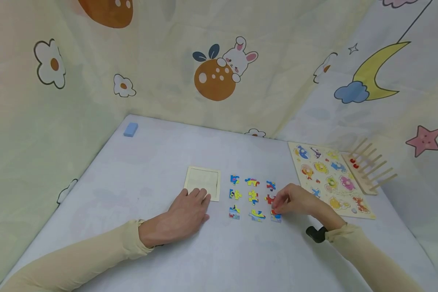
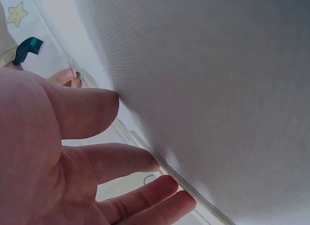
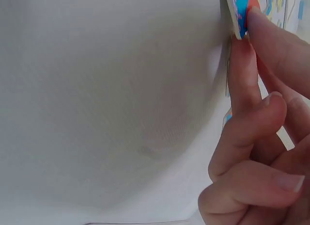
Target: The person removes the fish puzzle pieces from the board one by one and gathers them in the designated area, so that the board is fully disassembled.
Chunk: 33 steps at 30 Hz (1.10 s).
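Observation:
Between thumb and forefinger, my right hand (image 1: 295, 199) pinches a blue and red jigsaw piece (image 3: 240, 11), at the lower right corner of several spread-out pieces. That piece is tilted up from the cloth in the right wrist view. The others lie in rows of three, among them a yellow piece (image 1: 253, 196) and a red piece (image 1: 270, 199) partly behind the hand. My left hand (image 1: 185, 217) lies palm down, its fingertips touching the near edge of a small pale wooden puzzle tray (image 1: 219, 184). Its fingers are loosely extended in the left wrist view.
A wooden animal puzzle board (image 1: 323, 188) lies on the right. Past it is a peg rack (image 1: 368, 172) with upright sticks and red beads. A blue block (image 1: 130, 129) sits at the far left corner of the white-covered table (image 1: 160, 150). Printed cloth hangs behind.

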Each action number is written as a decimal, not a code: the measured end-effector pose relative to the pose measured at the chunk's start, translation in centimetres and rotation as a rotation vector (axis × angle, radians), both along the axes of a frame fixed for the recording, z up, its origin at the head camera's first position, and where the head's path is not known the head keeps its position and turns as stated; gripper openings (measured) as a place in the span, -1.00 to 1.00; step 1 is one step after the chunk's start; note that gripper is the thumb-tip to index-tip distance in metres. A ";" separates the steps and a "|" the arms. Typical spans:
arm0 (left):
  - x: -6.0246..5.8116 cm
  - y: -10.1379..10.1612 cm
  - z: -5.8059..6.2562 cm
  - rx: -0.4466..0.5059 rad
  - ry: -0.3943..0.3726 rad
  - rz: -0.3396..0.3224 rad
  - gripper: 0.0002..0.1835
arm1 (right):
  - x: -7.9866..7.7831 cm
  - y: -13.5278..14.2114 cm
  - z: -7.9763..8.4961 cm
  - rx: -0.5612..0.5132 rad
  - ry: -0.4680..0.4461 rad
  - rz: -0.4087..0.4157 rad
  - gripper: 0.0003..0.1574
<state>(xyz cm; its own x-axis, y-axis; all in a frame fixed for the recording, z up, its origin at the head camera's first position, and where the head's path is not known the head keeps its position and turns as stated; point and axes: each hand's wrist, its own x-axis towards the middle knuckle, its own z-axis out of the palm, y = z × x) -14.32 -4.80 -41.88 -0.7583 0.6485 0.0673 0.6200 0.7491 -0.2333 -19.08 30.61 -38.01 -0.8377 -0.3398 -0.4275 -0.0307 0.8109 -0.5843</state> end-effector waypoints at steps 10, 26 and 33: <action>-0.1 0.1 0.1 -0.016 -0.001 0.002 -0.42 | 1.2 -0.7 0.1 0.110 0.079 -0.070 -0.92; -0.3 0.2 0.0 -0.020 -0.001 0.005 -0.42 | 3.0 -1.2 -0.4 0.213 0.165 -0.090 -0.56; -0.1 0.2 0.1 -0.015 0.018 -0.001 -0.43 | 3.3 -1.2 -0.1 0.193 0.176 -0.077 -0.57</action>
<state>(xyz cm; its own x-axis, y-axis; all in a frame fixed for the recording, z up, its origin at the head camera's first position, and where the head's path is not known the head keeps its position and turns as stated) -14.44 -4.62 -41.81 -0.7565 0.6501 0.0710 0.6162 0.7449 -0.2558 -15.80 29.40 -38.12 -0.9249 -0.1987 -0.3242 -0.0522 0.9108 -0.4094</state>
